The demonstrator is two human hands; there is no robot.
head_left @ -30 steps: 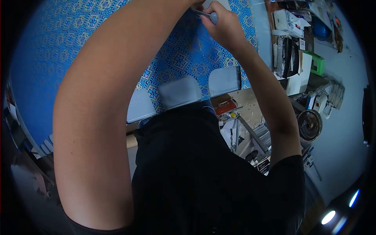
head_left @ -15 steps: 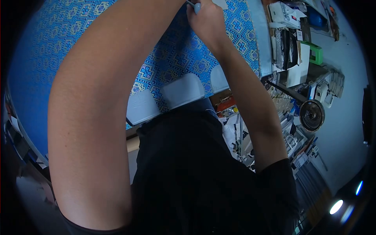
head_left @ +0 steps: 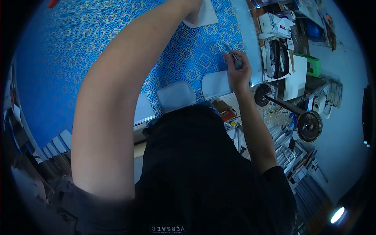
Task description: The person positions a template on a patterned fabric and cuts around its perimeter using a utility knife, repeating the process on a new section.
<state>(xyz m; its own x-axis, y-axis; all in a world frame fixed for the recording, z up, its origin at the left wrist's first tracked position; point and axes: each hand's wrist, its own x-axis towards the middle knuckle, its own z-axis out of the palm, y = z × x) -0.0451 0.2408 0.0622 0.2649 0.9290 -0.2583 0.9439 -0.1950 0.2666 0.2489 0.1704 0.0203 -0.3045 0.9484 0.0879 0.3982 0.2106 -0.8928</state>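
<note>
A blue patterned cloth covers the table ahead of me. My left arm reaches far across it, and my left hand rests on a white cut-out piece at the top edge of the view; its fingers are hidden. My right hand is near the cloth's right edge, closed around a grey-handled pen-like tool whose tip points at the cloth. Just left of that hand lies a pale grey rounded piece.
Two more pale rounded pieces lie along the near edge of the cloth, and a stack of similar ones sits at the left. To the right are cluttered shelves with boxes, a green box and a dark wheel.
My right hand, still holding the tool, has come down from beside my left hand at the far end to the near right part of the cloth. My left hand stays on the white piece.
</note>
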